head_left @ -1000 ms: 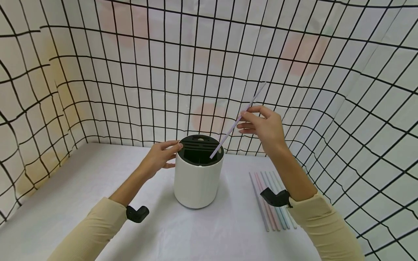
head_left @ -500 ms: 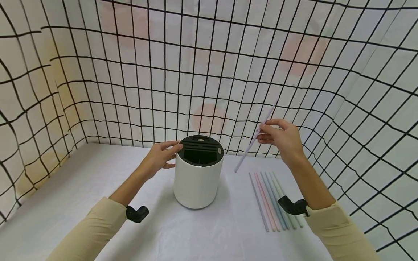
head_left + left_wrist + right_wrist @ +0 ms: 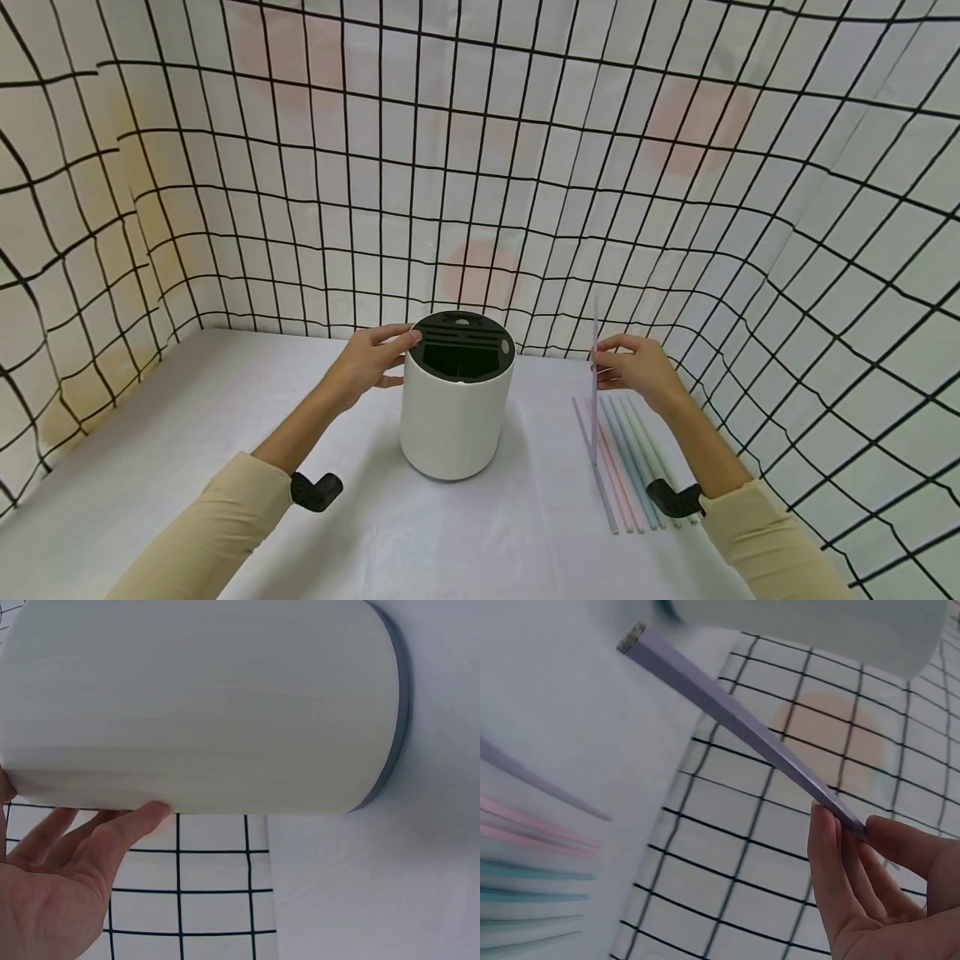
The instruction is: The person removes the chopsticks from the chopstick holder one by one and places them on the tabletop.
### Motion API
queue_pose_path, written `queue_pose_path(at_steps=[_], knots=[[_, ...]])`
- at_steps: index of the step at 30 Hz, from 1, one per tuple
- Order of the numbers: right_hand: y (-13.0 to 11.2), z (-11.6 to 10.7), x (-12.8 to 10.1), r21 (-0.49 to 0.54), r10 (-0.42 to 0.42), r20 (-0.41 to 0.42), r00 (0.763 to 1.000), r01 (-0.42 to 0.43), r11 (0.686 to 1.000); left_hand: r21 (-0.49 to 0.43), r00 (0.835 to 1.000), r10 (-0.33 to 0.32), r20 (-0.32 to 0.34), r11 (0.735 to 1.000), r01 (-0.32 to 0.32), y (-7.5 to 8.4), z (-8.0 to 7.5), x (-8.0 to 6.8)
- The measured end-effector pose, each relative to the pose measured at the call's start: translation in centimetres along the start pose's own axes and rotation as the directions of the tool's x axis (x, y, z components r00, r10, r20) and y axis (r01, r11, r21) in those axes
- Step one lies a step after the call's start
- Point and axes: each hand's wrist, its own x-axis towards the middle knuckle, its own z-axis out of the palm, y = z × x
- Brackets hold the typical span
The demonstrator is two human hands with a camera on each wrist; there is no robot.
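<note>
Head view, left to right. The left hand [image 3: 371, 362] rests with straight, relaxed fingers against the upper left side of the holder [image 3: 456, 417], its fingertips touching the dark rim; in the left wrist view the same hand [image 3: 56, 889] lies open under the holder's pale wall [image 3: 202, 705], gripping nothing. The holder is a white cylinder with a black slotted top and stands upright on the white worktop [image 3: 225, 417], about midway between the two arms. To its right, the right hand [image 3: 637, 371] pinches a lilac stick [image 3: 595, 383] between thumb and fingertips; the stick stands nearly upright, well clear of the holder, with its lower end down at the row of sticks [image 3: 626, 467]. That row lies flat on the worktop, side by side, in lilac, pink, blue and pale green, just beside the right forearm. In the right wrist view the fingers [image 3: 832, 862] close on the upper part of the stick [image 3: 727, 712], whose square-cut end points toward the worktop; the lying sticks [image 3: 532, 877] appear blurred at the lower left. A black-gridded white cloth [image 3: 480, 167] encloses the scene on three sides.
</note>
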Motion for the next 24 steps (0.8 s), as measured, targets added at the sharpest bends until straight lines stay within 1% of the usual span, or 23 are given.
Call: queue_pose_path(at_steps=[3, 7, 10, 13, 16, 21, 24], knots=[[1.8, 0.3, 0.2, -0.028, 0.028, 0.014, 1.0, -0.027, 0.999, -0.009, 1.0, -0.003, -0.002, 1.0, 0.003, 0.0, 0.0, 0.0], [4.1, 0.9, 0.6, -0.052, 0.08, 0.007, 0.997, -0.08, 0.995, -0.008, 1.0, -0.002, -0.002, 1.0, 0.002, 0.0, 0.0, 0.0], [5.7, 1.5, 0.8, -0.059, 0.128, 0.008, 0.992, -0.127, 0.99, -0.011, 1.0, -0.001, -0.001, 1.0, 0.001, 0.0, 0.0, 0.0], [7.1, 2.0, 0.9, -0.058, 0.159, 0.022, 0.987, -0.157, 0.986, -0.014, 1.0, 0.0, -0.001, 1.0, 0.0, 0.0, 0.0, 0.1], [8.3, 2.4, 0.7, -0.064, 0.181, 0.042, 0.983, -0.178, 0.982, -0.007, 1.0, 0.002, -0.002, 1.0, -0.002, -0.1, 0.0, 0.1], [9.7, 2.8, 0.5, -0.11, 0.198, 0.083, 0.977, -0.188, 0.976, 0.0, 1.0, 0.003, -0.005, 1.0, -0.003, -0.1, 0.0, 0.1], [10.4, 3.0, 0.5, -0.12, 0.211, 0.088, 0.973, -0.2, 0.972, -0.001, 1.0, 0.005, -0.006, 1.0, -0.005, -0.1, 0.0, 0.1]])
